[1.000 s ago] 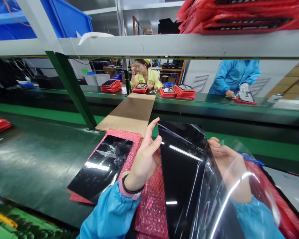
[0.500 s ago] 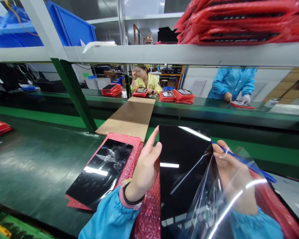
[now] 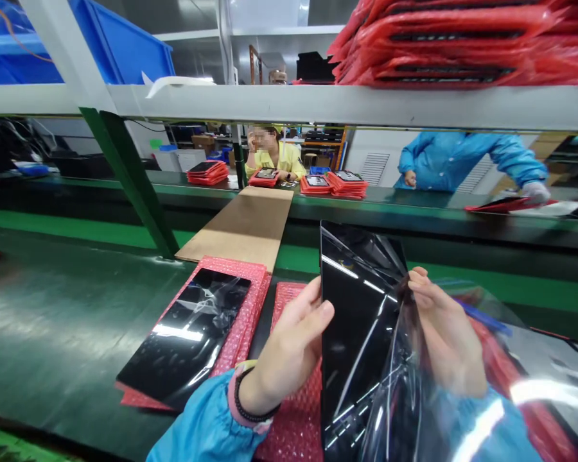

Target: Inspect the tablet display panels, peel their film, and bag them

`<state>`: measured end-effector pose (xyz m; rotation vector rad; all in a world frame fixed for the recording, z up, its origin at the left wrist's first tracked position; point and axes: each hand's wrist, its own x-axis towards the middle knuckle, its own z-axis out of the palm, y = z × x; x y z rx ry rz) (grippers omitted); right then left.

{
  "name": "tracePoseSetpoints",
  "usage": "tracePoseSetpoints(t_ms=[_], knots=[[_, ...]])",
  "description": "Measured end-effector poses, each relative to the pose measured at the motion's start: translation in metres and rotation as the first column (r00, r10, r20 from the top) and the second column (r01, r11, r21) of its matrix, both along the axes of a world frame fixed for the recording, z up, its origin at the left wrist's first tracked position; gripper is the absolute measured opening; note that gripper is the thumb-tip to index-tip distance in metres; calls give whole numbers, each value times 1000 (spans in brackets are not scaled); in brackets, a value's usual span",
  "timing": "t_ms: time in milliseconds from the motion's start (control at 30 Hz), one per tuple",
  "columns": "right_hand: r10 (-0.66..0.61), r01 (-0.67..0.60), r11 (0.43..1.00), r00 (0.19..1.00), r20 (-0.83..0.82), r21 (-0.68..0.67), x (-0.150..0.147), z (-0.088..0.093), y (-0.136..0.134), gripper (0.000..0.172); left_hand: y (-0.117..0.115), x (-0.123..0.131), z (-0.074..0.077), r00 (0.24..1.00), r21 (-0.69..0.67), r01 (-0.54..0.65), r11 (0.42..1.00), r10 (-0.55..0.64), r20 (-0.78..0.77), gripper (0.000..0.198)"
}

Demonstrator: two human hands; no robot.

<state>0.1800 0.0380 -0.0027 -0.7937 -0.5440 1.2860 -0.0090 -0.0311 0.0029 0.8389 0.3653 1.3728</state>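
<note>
My left hand (image 3: 293,340) grips the left edge of a black glass screen panel (image 3: 351,321), which is tilted up in front of me. At the panel's upper right edge my right hand (image 3: 446,327) pinches a clear plastic film (image 3: 399,378). The film is creased over the panel's right side and hangs loose in front of my right wrist. Left of my hands, another glossy black panel (image 3: 187,340) with wrinkled film lies on pink bubble-wrap pouches (image 3: 257,282). More pink bubble wrap (image 3: 293,410) shows beneath my left forearm.
A cardboard sheet (image 3: 243,224) bridges to the far bench. Red-wrapped stacks (image 3: 349,185) stand there, near a person in yellow (image 3: 284,157) and one in blue (image 3: 453,160). Overhead, a shelf beam (image 3: 289,104) carries red packages (image 3: 462,45) and a blue bin (image 3: 125,45).
The panel has turned and tilted in my hands, and the film now creases across its top. The co-worker in blue has reached to the right. The view has shifted slightly right.
</note>
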Motion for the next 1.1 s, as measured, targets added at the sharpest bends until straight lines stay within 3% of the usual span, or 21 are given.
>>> tracePoseSetpoints(t_ms=[133,300,600,767,1100], knots=[[-1,-9,998,988,-154,-64,6,10,-3,42,-6,-5,2,956,54,295,954,-293,-33,50],[-1,-13,999,965,-263,-49,14,16,-7,36,-7,-12,-2,878,104,478,872,-475,-56,77],[44,-52,998,962,-269,-23,22,9,-5,40,-16,-4,-4,919,94,394,914,-388,-71,85],[47,-57,998,959,-279,-30,21,9,-7,41,-12,-5,-5,914,167,404,899,-392,-105,86],[0,-7,1000,974,-225,-29,17,15,-9,35,-6,-12,-4,917,81,366,927,-344,-203,70]])
